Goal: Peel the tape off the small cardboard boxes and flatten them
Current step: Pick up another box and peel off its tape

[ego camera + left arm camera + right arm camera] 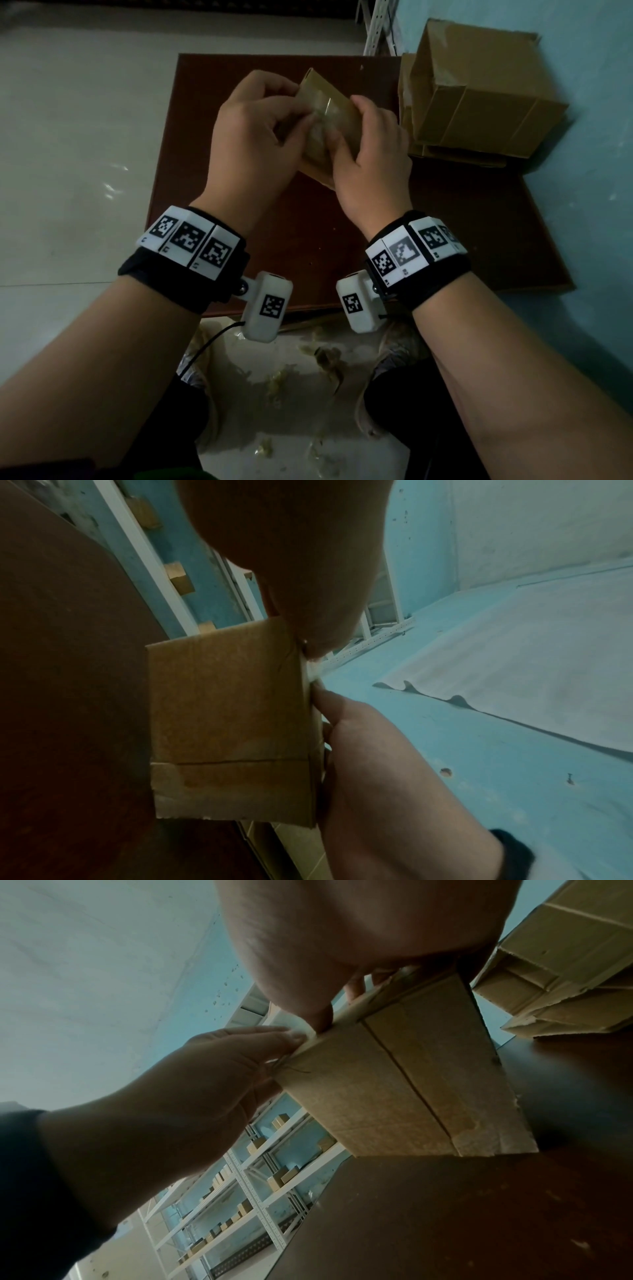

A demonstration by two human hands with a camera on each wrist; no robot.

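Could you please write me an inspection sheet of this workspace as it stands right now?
Surface: brown board lying on a pale tiled floor.
Job's things: small cardboard box held over the board; clear tape crumpled on its upper face.
Clutter: pile of cardboard at the board's far right corner; tape scraps on the floor near the person's feet.
Grippers: left hand and right hand both grip the box, fingertips at the tape.
Cables: black lead from the left wrist camera.
Surroundings: blue wall; white shelving holding small boxes.
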